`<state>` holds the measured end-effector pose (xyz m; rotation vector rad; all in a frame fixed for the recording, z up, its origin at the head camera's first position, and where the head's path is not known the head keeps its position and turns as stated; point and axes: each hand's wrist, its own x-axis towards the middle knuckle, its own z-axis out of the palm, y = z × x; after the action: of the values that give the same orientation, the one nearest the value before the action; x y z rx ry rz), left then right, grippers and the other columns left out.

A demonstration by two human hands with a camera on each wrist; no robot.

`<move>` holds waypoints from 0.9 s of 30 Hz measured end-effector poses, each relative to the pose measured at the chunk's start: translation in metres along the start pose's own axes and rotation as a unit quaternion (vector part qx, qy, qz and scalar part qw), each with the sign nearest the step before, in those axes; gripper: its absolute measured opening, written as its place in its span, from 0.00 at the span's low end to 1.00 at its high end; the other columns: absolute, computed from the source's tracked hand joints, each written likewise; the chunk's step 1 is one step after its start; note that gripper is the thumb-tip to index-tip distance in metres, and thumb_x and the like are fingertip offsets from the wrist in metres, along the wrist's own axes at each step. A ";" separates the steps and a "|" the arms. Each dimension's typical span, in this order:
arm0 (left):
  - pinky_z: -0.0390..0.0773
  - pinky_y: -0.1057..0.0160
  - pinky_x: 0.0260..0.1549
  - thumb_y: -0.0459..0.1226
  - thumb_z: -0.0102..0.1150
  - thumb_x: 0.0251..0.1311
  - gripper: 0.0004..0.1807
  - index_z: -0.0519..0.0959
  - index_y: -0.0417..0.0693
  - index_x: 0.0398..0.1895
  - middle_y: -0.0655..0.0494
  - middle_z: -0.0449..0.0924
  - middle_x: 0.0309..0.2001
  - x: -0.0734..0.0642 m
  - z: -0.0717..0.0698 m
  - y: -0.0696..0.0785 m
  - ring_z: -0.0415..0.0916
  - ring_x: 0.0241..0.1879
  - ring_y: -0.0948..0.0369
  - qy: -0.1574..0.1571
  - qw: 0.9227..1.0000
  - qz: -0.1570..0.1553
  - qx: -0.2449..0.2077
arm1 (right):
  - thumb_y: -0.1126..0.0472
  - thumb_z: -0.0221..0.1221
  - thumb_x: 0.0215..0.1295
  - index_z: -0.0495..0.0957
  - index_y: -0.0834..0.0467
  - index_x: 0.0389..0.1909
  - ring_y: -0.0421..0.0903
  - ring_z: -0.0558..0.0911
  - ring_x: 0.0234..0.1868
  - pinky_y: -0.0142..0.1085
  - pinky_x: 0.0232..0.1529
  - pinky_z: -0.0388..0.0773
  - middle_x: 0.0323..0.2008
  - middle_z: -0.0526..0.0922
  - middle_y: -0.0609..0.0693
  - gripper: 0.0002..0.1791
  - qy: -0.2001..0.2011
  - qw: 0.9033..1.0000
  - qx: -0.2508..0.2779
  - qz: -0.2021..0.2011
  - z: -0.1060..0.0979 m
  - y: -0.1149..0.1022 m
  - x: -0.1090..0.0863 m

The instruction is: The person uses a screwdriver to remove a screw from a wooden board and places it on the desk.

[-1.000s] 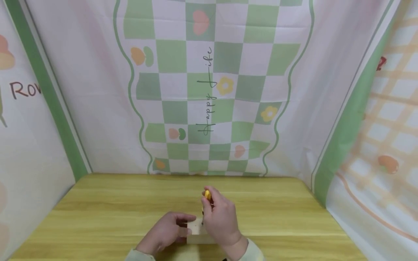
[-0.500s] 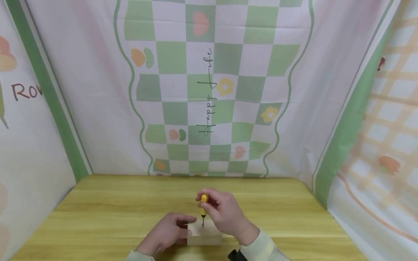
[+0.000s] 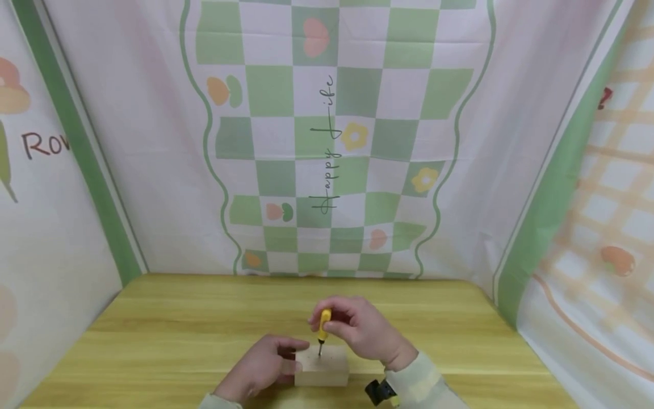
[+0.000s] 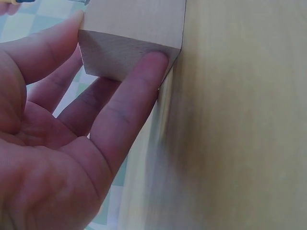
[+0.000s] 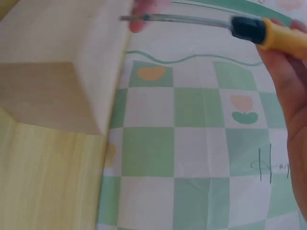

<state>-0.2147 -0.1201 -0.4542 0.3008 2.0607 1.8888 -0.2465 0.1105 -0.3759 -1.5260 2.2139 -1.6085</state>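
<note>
A pale wooden block (image 3: 322, 378) lies on the table near its front edge, with small dark marks on its top. My left hand (image 3: 265, 360) grips its left end, thumb at the near side and fingers reaching round the far corner. In the left wrist view, one fingertip presses the end face of the block (image 4: 110, 52). My right hand (image 3: 363, 329) pinches the yellow handle of a screwdriver (image 3: 325, 324) between thumb and fingers. The metal shaft points down, leaning slightly, its tip over the block's top. In the right wrist view, a small screw-like piece (image 5: 134, 18) shows at the tip.
The wood-grain table (image 3: 204, 307) extends on both sides and behind the hands. A green-and-white checked curtain (image 3: 317, 142) hangs behind it, with more printed cloth left and right. A black device (image 3: 379, 392) is on the right wrist.
The right hand has shifted right and turned about the screwdriver handle, uncovering the shaft and more of the block. The screwdriver leans slightly more. The left hand holds its place.
</note>
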 end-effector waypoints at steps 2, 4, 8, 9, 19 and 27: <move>0.84 0.52 0.38 0.22 0.64 0.56 0.23 0.80 0.34 0.57 0.46 0.79 0.47 0.000 0.001 0.000 0.78 0.44 0.51 0.000 1.000 -0.002 -0.006 | 0.68 0.56 0.73 0.80 0.57 0.51 0.50 0.84 0.41 0.41 0.38 0.84 0.44 0.84 0.51 0.11 0.021 0.999 -0.022 0.020 0.005 -0.004 -0.001; 0.84 0.52 0.38 0.22 0.64 0.56 0.23 0.80 0.34 0.57 0.47 0.79 0.46 0.000 0.001 0.000 0.78 0.43 0.52 0.000 1.000 -0.006 -0.010 | 0.66 0.58 0.72 0.80 0.57 0.54 0.49 0.83 0.43 0.39 0.39 0.84 0.47 0.83 0.50 0.12 0.049 0.996 -0.056 0.042 0.012 -0.009 -0.003; 0.84 0.52 0.38 0.23 0.64 0.57 0.22 0.80 0.35 0.57 0.47 0.79 0.46 -0.001 0.001 0.000 0.77 0.44 0.52 0.001 1.000 -0.013 -0.010 | 0.63 0.63 0.69 0.79 0.55 0.57 0.45 0.83 0.42 0.33 0.38 0.83 0.46 0.82 0.47 0.17 0.094 0.983 -0.139 0.070 0.022 -0.018 -0.005; 0.84 0.52 0.38 0.23 0.64 0.57 0.22 0.80 0.35 0.57 0.47 0.79 0.46 -0.001 0.001 0.000 0.77 0.44 0.52 0.001 1.000 -0.012 -0.009 | 0.63 0.63 0.69 0.79 0.55 0.58 0.45 0.83 0.42 0.32 0.38 0.83 0.44 0.81 0.46 0.18 0.102 0.981 -0.145 0.076 0.024 -0.019 -0.005; 0.84 0.52 0.39 0.23 0.63 0.57 0.22 0.79 0.35 0.58 0.46 0.78 0.49 0.000 0.000 0.000 0.77 0.45 0.52 -0.001 1.000 -0.013 -0.014 | 0.66 0.62 0.67 0.80 0.52 0.51 0.44 0.83 0.38 0.36 0.35 0.84 0.39 0.83 0.44 0.13 0.087 0.987 -0.109 0.080 0.016 -0.012 -0.004; 0.84 0.52 0.39 0.23 0.64 0.57 0.22 0.79 0.34 0.57 0.46 0.79 0.50 0.001 0.000 0.000 0.77 0.46 0.51 -0.005 1.000 -0.011 -0.015 | 0.64 0.60 0.70 0.80 0.50 0.44 0.46 0.83 0.39 0.42 0.36 0.85 0.39 0.84 0.49 0.07 0.000 0.998 -0.043 0.054 -0.002 -0.002 0.000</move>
<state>-0.2155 -0.1200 -0.4542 0.2783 2.0200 1.9001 -0.2457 0.1121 -0.3734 -1.3983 2.3507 -1.5022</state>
